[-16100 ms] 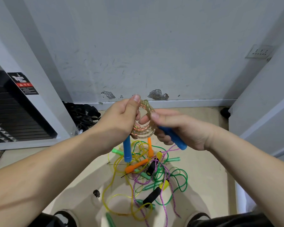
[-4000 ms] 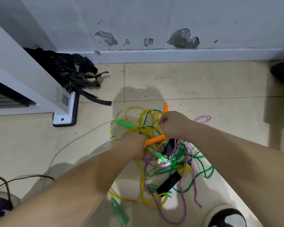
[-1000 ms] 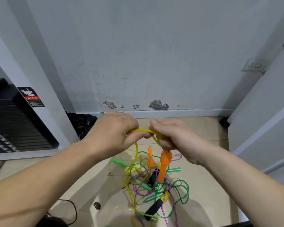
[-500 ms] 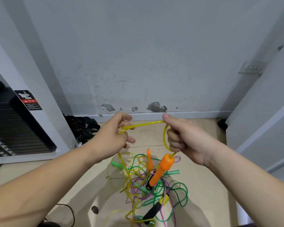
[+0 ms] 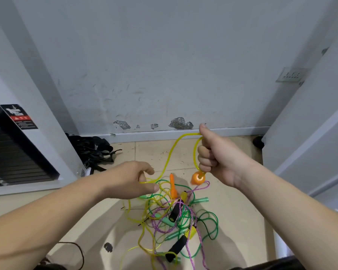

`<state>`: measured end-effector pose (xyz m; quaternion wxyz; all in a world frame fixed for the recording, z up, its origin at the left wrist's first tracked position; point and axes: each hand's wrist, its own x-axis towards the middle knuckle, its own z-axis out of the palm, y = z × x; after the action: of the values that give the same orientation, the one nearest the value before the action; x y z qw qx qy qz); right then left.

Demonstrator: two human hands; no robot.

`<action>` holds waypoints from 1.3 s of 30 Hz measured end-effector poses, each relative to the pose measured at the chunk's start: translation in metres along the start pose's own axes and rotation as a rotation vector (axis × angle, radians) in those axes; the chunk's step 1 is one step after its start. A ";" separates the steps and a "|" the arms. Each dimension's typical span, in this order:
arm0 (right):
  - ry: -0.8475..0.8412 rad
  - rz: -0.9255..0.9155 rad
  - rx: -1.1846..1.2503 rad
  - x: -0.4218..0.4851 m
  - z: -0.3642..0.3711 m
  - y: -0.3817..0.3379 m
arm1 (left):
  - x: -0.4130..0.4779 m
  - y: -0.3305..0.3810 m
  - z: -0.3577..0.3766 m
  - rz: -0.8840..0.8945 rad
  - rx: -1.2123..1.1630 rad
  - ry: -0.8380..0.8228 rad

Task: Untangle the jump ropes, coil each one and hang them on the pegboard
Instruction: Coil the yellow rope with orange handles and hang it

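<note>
My right hand [image 5: 215, 154] grips a loop of the yellow jump rope [image 5: 171, 151] in a fist, thumb on top; its orange handle [image 5: 197, 178] hangs just below the fist. The yellow rope runs down and left to my left hand [image 5: 133, 179], whose thumb and fingers pinch it low over the floor. Below both hands lies the tangled pile of ropes [image 5: 176, 217]: green, purple and yellow cords, a second orange handle [image 5: 173, 186], green handles and black foam handles [image 5: 177, 248]. No pegboard is in view.
A grey wall with a white baseboard [image 5: 164, 132] stands ahead. A white machine frame with black weight plates [image 5: 18, 152] is at left, black straps [image 5: 94, 151] beside it. A white panel [image 5: 310, 145] closes the right. A dark cable [image 5: 74, 250] lies bottom left.
My left hand has dropped down along the yellow rope toward the pile. My right hand has stayed raised, now fisted on a rope loop with the orange handle just under it.
</note>
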<state>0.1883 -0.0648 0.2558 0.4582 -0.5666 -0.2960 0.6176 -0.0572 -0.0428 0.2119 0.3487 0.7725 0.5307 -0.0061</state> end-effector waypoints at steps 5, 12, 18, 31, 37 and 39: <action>-0.223 0.097 0.032 -0.013 0.020 0.002 | -0.005 0.027 0.003 0.082 -0.773 -0.114; -0.269 0.134 0.004 -0.016 0.026 0.010 | 0.001 0.048 0.019 0.128 -0.884 0.245; -0.323 0.210 -0.058 -0.020 0.025 0.003 | 0.004 0.050 0.018 0.166 -0.903 0.291; -0.091 0.088 0.161 -0.011 0.018 0.002 | 0.002 0.028 0.035 0.292 0.048 0.140; 0.013 -0.063 0.160 -0.003 0.021 0.012 | -0.016 0.057 0.031 0.434 0.195 0.188; 0.083 -0.172 -0.021 0.002 0.019 0.016 | -0.018 0.059 0.022 0.412 0.063 0.173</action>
<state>0.1661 -0.0663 0.2440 0.5151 -0.5690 -0.3309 0.5490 -0.0087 -0.0807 0.2331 0.2715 0.8728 0.3890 0.1149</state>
